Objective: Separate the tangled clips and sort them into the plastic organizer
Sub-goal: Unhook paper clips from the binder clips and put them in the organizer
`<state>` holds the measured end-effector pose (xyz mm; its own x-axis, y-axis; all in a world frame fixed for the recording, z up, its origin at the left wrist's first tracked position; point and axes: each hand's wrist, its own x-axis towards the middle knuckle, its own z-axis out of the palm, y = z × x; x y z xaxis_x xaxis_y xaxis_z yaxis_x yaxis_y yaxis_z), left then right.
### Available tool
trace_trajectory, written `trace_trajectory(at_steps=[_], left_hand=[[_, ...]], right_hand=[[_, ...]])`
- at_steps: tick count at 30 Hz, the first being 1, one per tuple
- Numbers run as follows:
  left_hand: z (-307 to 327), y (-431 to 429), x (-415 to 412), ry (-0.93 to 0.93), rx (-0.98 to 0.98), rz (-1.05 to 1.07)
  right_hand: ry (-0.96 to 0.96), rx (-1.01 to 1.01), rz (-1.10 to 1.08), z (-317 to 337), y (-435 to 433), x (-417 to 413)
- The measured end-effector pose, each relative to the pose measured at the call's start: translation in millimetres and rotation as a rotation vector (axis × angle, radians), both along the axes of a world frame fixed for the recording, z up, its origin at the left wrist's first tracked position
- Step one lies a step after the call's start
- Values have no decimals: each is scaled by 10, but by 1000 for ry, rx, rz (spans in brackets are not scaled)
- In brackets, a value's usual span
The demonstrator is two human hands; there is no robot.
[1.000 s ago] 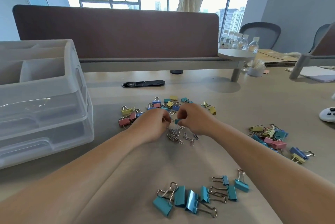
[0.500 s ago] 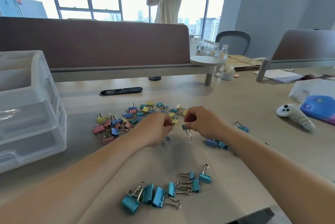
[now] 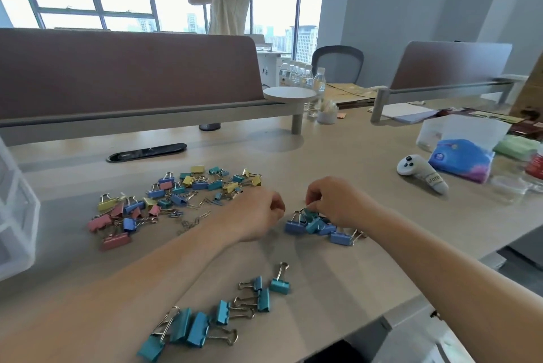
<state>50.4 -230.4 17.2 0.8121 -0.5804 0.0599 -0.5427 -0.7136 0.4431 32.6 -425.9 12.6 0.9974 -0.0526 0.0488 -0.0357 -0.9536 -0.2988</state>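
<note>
Writing: white handheld controller (image 3: 422, 173) at far right carries grey lettering on its handle, blurred; only something like "fore" can be made out. The blue packet (image 3: 461, 158) beside it has a round emblem, unreadable.
Mixed clips: a tangled heap of yellow, pink, blue and teal metal binder clips (image 3: 164, 201) with silver wire handles lies left of centre on the pale wooden desk (image 3: 352, 157), with loose silver paper clips (image 3: 192, 221) at its near edge.
Blue clips: a small cluster of blue and teal binder clips (image 3: 318, 226) sits right of centre.
Teal clips: a row of teal binder clips (image 3: 217, 315), large to small, lies near the desk's near edge.
Organizer: translucent plastic drawer organizer (image 3: 14, 215) stands at the far left edge, only partly in view.
Right hand (image 3: 335, 204): fingertips pinch a teal clip at the top of the blue cluster.
Left hand (image 3: 255, 213): loosely curled just left of that cluster; whether it holds anything cannot be told.
</note>
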Motion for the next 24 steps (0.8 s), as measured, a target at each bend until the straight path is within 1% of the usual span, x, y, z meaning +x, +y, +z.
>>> trace_trajectory(at_steps=[6,12,24], left_hand=[[21,8,20,-9,10,-19],[30,89,32,-28,1,4],[93,642,175,-61,-13,96]], right_hand=[[1,-56,-22,-54,-60,21],[-27,-15,7,5,43,5],[-50,47,133,27,674,97]])
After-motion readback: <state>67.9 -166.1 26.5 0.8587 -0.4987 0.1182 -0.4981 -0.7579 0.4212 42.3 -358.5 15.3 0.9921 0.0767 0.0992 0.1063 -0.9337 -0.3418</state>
